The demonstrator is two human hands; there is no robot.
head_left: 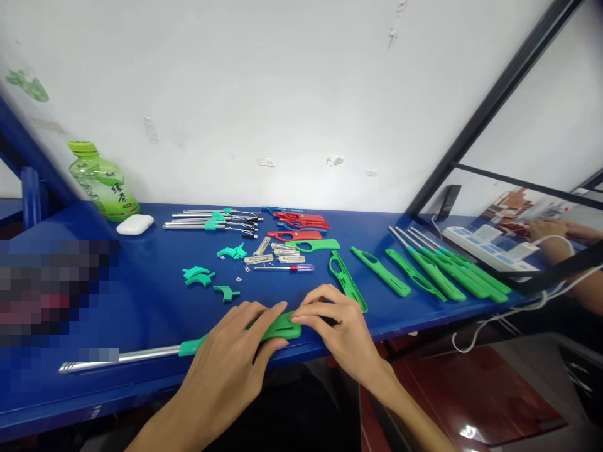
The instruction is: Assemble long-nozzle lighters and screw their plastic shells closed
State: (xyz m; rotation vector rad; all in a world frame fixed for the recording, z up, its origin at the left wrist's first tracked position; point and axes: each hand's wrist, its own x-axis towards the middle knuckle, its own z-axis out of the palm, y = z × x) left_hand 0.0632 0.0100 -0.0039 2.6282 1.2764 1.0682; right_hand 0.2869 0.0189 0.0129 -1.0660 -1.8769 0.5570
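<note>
A green long-necked lighter (286, 328) lies along the table's front edge, its metal tube (141, 355) pointing left. My left hand (230, 342) is wrapped over the handle, thumb on the near side, hiding its middle. With closed fingertips, my right hand (336, 323) pinches the handle's right end. Just behind the right hand is a green handle half (347, 281), open side up. Teal triggers (227, 292) lie beyond the left hand, near a screwdriver (287, 268) with a red and clear handle.
Metal tubes with wires (211, 221), clear fuel tanks (288, 252) and red handle halves (301, 221) lie toward the wall. Several green lighters (447, 273) rest at right, by a power strip (490, 248). A tea bottle (106, 185) and white case (135, 225) stand back left. Another person's arm (565, 251) shows at right.
</note>
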